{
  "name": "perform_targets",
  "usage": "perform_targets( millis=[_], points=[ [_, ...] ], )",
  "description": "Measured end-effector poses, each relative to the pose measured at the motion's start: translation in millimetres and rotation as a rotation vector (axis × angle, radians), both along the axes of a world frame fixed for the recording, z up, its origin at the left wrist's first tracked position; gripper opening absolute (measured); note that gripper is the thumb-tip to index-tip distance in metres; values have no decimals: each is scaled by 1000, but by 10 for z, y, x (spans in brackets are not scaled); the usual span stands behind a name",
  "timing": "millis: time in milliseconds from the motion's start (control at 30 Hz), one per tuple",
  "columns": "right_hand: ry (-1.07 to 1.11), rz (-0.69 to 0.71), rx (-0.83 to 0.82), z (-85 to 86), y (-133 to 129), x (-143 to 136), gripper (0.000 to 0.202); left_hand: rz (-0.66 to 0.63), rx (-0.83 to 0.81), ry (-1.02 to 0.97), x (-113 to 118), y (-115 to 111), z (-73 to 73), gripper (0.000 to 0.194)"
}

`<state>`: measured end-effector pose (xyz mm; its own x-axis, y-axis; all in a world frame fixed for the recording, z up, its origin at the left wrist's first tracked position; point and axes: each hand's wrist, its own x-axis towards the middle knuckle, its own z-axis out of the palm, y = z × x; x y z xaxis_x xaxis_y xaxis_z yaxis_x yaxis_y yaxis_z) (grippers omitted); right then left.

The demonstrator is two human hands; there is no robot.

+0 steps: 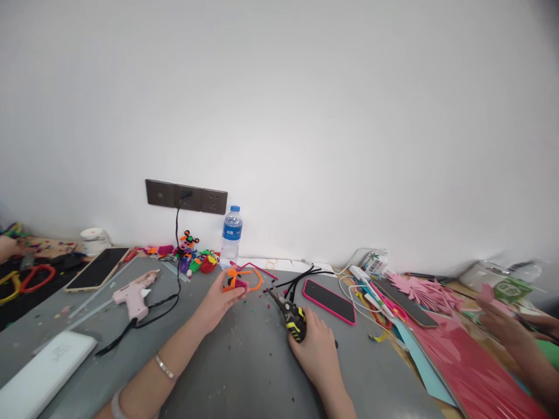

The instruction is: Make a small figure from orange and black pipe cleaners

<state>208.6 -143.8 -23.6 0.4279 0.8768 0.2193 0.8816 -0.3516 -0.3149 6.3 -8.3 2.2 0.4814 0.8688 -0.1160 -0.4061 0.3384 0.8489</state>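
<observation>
My left hand (222,298) is closed around a small figure of orange and magenta pipe cleaner (236,281), pinched between thumb and fingers. A bent orange strand (258,280) reaches out to its right. My right hand (315,348) grips needle-nose pliers (292,315) with black and yellow handles, their jaws pointing up and left toward the orange strand but apart from it. Behind the left hand lies a bent magenta pipe cleaner (262,269). Several black pipe cleaners or cords (301,280) lie just beyond the pliers, beside a phone in a pink case (329,300).
At left are a pink glue gun (136,295) with its cord, a phone (98,269) and a white box-like object (48,375). Colourful pipe-cleaner figures (196,259) and a water bottle (231,233) stand by the wall. At right, another person's hand (498,320) is near red sheets (476,366).
</observation>
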Motion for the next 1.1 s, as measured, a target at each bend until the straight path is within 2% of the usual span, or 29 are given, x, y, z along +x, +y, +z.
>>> perform_targets(
  millis=[33,133,200,300,500,667,900,1100],
  points=[
    [0,0,0,0,-1,-1,39,-11,26,31,-1,-4,-6,57],
    [-5,2,-1,-2,-4,-2,39,-42,115,130,-3,3,-44,35],
    [-14,6,6,-10,-4,2,39,-41,161,189,0,10,-68,29],
    [-37,8,18,-35,-1,13,39,-37,176,222,5,13,-77,29],
    [-74,3,17,-62,4,27,39,-73,98,156,1,10,-59,35],
    [-33,6,8,-31,2,15,38,-81,156,250,-3,14,-56,30],
    [-66,0,20,-46,1,16,40,-116,166,251,5,-16,-29,35],
    [-33,5,13,-38,1,21,39,-80,119,240,14,-19,-24,31]
  ],
)
